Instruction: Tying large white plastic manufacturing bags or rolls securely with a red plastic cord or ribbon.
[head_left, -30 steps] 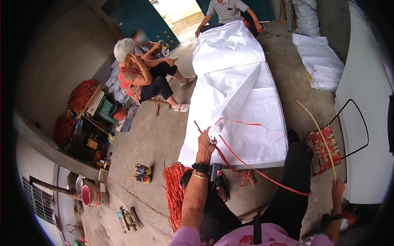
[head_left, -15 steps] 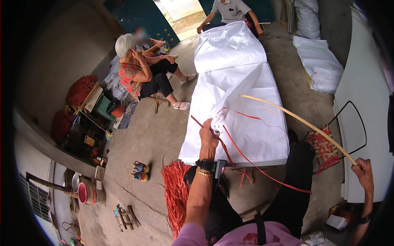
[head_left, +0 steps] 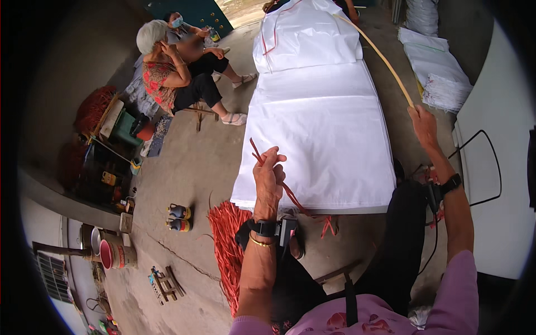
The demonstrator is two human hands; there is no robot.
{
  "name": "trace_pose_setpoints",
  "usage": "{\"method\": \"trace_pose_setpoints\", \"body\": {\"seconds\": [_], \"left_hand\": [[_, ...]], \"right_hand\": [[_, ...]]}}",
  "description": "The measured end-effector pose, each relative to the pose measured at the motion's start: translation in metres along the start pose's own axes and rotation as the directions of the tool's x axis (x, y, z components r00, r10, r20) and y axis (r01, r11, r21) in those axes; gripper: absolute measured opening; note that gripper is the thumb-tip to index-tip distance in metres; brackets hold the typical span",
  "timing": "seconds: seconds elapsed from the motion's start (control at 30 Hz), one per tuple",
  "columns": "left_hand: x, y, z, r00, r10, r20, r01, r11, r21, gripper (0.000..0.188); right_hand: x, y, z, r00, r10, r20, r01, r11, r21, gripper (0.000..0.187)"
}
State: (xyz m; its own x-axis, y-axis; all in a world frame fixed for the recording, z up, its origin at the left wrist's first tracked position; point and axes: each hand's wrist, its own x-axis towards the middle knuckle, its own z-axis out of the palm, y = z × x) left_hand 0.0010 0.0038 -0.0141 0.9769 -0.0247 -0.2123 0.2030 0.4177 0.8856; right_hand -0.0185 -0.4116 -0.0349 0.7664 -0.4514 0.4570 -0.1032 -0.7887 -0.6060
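Strips (head_left: pixel 292 195) held by left hand (head_left: pixel 269 176), cane (head_left: pixel 386 60) by right hand (head_left: pixel 424 126).
Two dark bottles (head_left: pixel 180 211) and a red-lined bucket (head_left: pixel 124 257) stand at left, their contents unclear.

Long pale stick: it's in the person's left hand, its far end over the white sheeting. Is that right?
Wrong hand: the head view shows the long pale stick in the right hand. Its far end is over the white sheeting.
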Motion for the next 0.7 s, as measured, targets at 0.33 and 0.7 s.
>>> {"method": "trace_pose_setpoints", "body": {"seconds": [0.33, 0.7], "left_hand": [[0.004, 0.001, 0.013, 0.988, -0.077, 0.135, 0.06, 0.99, 0.125, 0.025], [0.008, -0.008, 0.013, 0.948, -0.237, 0.214, 0.262, 0.96, -0.095, 0.022]], "right_hand": [[-0.312, 0.148, -0.138, 0.924, 0.37, 0.094, -0.266, 0.8, -0.537, 0.029], [-0.156, -0.053, -0.143, 0.863, 0.489, 0.129, -0.493, 0.756, 0.43, 0.019]]}}
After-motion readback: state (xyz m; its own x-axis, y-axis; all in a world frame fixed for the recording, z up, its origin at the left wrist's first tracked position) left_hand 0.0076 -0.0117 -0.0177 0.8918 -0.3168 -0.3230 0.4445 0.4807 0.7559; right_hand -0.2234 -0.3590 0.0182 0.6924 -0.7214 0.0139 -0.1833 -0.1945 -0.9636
